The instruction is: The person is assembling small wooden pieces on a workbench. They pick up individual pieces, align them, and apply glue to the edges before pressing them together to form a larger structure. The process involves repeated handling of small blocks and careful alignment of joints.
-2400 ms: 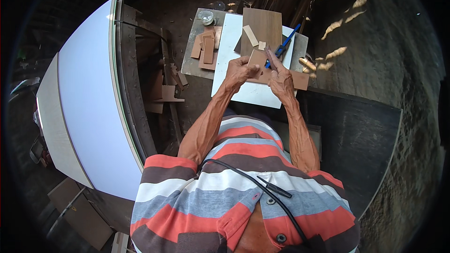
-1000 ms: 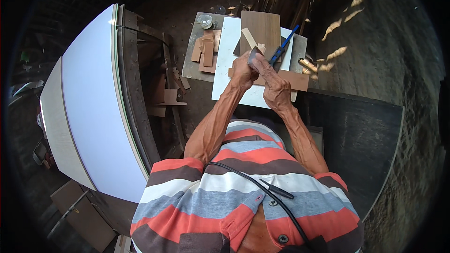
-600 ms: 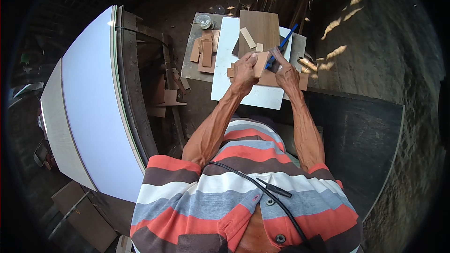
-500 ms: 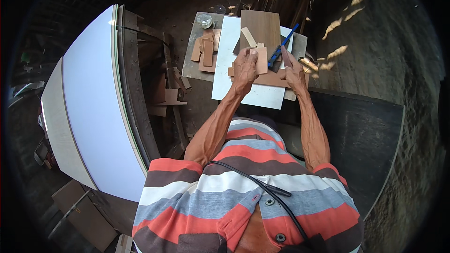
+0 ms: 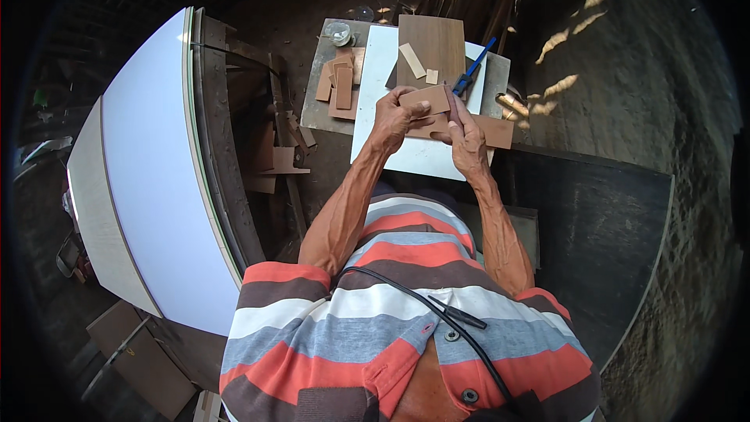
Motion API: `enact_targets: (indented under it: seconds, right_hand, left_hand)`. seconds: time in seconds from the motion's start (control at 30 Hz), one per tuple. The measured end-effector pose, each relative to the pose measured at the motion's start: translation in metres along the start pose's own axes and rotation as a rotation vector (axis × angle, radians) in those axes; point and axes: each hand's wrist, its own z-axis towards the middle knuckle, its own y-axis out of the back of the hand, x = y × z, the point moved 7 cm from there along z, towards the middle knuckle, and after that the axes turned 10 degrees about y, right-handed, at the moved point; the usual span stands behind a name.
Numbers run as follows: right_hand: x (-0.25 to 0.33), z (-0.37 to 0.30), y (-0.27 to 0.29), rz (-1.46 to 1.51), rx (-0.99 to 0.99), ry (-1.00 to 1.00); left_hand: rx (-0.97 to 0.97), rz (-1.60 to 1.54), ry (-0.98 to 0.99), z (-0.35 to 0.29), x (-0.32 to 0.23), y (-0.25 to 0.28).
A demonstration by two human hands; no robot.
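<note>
My left hand (image 5: 396, 119) grips a small rectangular brown board piece (image 5: 426, 99) between thumb and fingers, tilted above the work surface. Closed round a thin dark reddish-brown strip (image 5: 448, 97), my right hand (image 5: 468, 144) holds it up against the right edge of that piece. What the strip is made of cannot be made out. Below both hands lie a white panel (image 5: 375, 70) and a longer brown board (image 5: 494, 132). Just beyond them, a wood-grain board (image 5: 433, 39) carries a pale strip (image 5: 412, 60) and a small pale square (image 5: 432, 76).
A long blue tool (image 5: 475, 66) with a dark body lies right of the wood-grain board. Several brown offcuts (image 5: 344, 87) are piled at the table's left, near a clear jar (image 5: 338, 33). A large white curved panel (image 5: 156, 156) stands on my left, a black board (image 5: 594, 203) on my right.
My right hand has moved left, bringing the dark strip to the board piece's edge. My left hand has shifted slightly left and turned the piece from upright to nearly level.
</note>
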Motion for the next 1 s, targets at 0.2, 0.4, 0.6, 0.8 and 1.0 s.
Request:
enact_targets:
  seconds: [0.2, 0.4, 0.6, 0.8, 1.0]
  right_hand:
    - [0.013, 0.001, 0.001, -0.209, 0.109, 0.008]
    - [0.013, 0.006, -0.005, -0.748, 0.146, 0.276]
    - [-0.02, 0.003, 0.022, -0.903, 0.142, 0.199]
    - [0.012, 0.003, -0.009, -0.94, 0.075, 0.5]
    - [-0.007, 0.009, 0.027, -0.723, 0.054, 0.23]
  left_hand:
    - [0.198, 0.504, 0.1, -0.017, -0.024, -0.005]
    - [0.256, 0.633, -0.005, -0.013, -0.014, -0.011]
    - [0.179, 0.505, -0.124, -0.016, 0.002, 0.0]
    - [0.058, 0.599, -0.181, -0.016, -0.003, -0.004]
    - [-0.092, 0.564, -0.271, -0.014, 0.001, 0.012]
